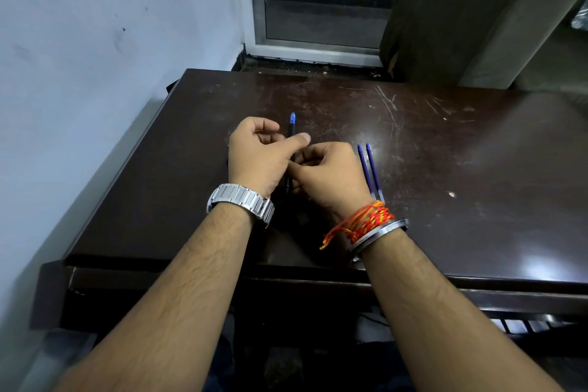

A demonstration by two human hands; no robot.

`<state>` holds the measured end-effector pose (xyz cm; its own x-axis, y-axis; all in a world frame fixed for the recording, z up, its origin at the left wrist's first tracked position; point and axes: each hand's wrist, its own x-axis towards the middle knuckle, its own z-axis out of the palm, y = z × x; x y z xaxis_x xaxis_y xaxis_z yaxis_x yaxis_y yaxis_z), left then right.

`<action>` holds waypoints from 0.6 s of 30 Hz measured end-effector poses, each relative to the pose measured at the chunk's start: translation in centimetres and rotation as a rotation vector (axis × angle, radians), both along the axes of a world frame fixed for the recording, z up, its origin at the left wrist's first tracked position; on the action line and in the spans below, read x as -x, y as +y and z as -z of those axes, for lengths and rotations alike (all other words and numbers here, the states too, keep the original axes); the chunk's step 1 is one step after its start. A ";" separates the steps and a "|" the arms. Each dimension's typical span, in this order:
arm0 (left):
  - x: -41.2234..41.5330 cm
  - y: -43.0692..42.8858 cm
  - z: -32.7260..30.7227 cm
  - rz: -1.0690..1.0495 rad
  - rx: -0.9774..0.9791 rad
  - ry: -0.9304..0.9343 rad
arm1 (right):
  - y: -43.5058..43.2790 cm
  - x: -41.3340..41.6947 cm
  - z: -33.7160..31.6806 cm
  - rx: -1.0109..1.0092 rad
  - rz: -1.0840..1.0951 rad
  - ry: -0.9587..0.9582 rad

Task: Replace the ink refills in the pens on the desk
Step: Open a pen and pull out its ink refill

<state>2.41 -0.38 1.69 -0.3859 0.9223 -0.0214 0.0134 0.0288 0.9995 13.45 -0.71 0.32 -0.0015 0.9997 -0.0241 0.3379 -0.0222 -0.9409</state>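
Both hands closed on one pen, its axis running 12 to 6.

I see my left hand (257, 156) and right hand (331, 175) pinching the pen (292, 124), blue tip at 12; two refills (370, 172) lie at 3, nearest my right.

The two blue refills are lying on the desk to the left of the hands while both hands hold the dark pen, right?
Not quite. The head view shows the two blue refills lying on the desk to the right of the hands, beside the right hand. The rest holds: the left hand and the right hand both hold the dark pen.
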 end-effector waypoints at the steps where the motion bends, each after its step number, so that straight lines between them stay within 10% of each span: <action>1: 0.0 0.0 0.0 0.013 0.003 -0.005 | 0.0 0.0 0.0 0.002 0.003 0.004; 18: -0.2 0.1 0.1 0.041 -0.007 0.021 | 0.0 0.0 0.1 -0.011 0.021 -0.002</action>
<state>2.59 -0.24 1.59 -0.3478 0.9375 -0.0068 0.0355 0.0204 0.9992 13.42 -0.69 0.18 0.0194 0.9997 -0.0129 0.3395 -0.0188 -0.9404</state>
